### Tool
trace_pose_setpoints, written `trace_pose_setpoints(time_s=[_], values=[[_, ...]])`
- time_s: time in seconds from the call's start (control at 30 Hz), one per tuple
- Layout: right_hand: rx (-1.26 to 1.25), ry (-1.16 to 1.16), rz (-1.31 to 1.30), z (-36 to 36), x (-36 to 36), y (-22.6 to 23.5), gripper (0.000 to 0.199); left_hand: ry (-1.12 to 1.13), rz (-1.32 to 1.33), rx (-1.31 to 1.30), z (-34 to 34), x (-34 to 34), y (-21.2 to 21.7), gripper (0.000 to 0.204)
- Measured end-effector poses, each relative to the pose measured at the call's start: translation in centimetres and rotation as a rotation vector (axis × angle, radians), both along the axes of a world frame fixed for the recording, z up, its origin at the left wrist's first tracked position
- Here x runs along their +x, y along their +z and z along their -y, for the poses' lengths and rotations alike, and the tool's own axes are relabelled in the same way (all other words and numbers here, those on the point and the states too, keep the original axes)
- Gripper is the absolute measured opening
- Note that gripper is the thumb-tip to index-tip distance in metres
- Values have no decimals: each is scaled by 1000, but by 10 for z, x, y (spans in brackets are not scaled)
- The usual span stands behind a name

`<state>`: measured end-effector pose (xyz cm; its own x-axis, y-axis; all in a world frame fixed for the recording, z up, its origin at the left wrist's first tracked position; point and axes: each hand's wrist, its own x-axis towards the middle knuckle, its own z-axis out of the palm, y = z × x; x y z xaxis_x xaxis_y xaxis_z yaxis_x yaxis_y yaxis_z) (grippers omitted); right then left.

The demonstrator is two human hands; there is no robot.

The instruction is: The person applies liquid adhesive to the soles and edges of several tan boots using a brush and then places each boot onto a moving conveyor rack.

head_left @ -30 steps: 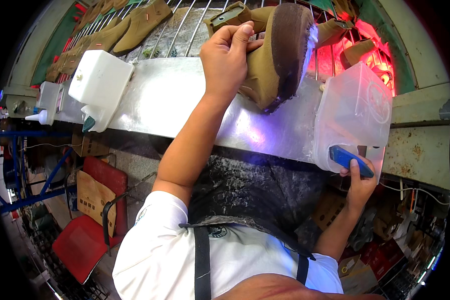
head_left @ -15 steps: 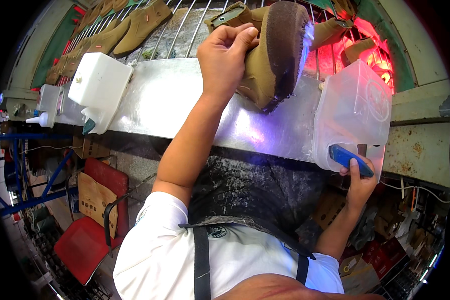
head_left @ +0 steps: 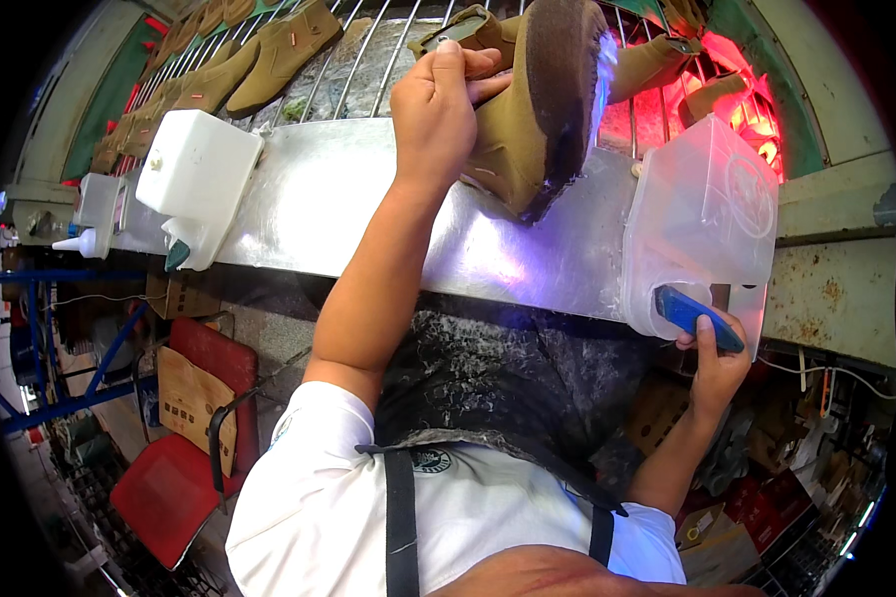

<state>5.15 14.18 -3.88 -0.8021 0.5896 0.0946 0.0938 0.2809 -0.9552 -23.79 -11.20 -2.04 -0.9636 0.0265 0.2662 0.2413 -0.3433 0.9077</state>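
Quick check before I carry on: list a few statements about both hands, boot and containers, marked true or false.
1. The left hand holds a brown boot. True.
2. The boot's sole faces the left hand. False: the sole faces away from it.
3. The right hand holds a blue handle. True.
4. The handle is well away from the see-through container. False: its upper end is at the container's opening.
5. A white container stands left of the left hand. True.

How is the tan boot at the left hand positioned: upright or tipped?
Tipped: the left hand holds the tan boot with its dark sole turned sideways, not down.
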Motion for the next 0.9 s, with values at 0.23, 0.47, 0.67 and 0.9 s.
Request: trace_pose_setpoints(time_s=[0.23, 0.47, 0.67, 0.9], values=[[-6, -4, 4, 2, -1, 0, 17, -31, -14, -202, 8, 5, 4, 28], [-12, -57, 20, 0, 0, 1, 19, -623, -170, -198, 28, -2, 2, 66], [-24, -131, 87, -2, 2, 14, 20, -649, -227, -827, 37, -14, -2, 94], [-64, 2, 81, 8, 2, 21, 21, -590, -421, -1066, 41, 14, 10, 47]])
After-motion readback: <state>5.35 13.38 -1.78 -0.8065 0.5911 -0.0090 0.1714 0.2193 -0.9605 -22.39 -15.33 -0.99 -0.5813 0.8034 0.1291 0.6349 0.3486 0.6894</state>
